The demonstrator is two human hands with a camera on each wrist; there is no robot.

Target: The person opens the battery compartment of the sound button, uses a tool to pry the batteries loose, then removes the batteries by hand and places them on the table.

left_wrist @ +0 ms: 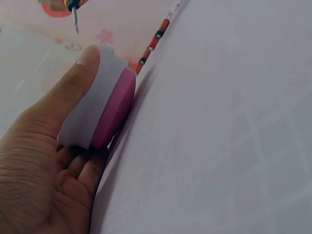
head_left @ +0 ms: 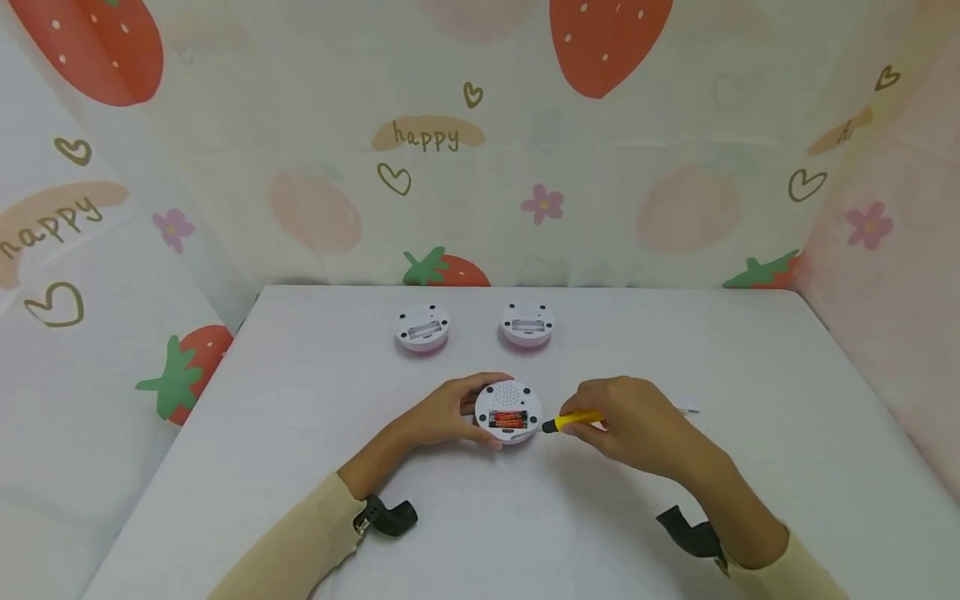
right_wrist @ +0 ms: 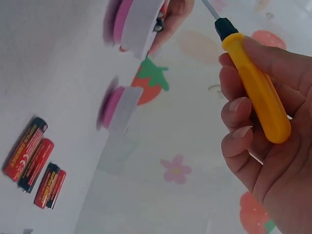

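Note:
My left hand (head_left: pixel 447 412) grips a round white device (head_left: pixel 508 392) with a pink lower half, thumb on the near side. Its underside faces up, showing speaker holes, dark feet and red batteries (head_left: pixel 508 419) in an uncovered compartment. In the left wrist view, the device's pink part (left_wrist: pixel 117 109) is turned toward the table. A screwdriver (right_wrist: pixel 258 92) with a yellow handle and black collar is held in my right hand (head_left: pixel 633 425), fingers curled round the handle. Its metal shaft (left_wrist: pixel 75 22) points toward the device; the tip stands apart from it in the left wrist view.
Two similar devices, a left one (head_left: pixel 422 327) and a right one (head_left: pixel 527 325), lie upside down farther back with vacant battery slots. Several red and black batteries (right_wrist: pixel 29 156) lie on the white table (head_left: pixel 300 350). A small white piece (head_left: pixel 686 403) shows behind my right hand.

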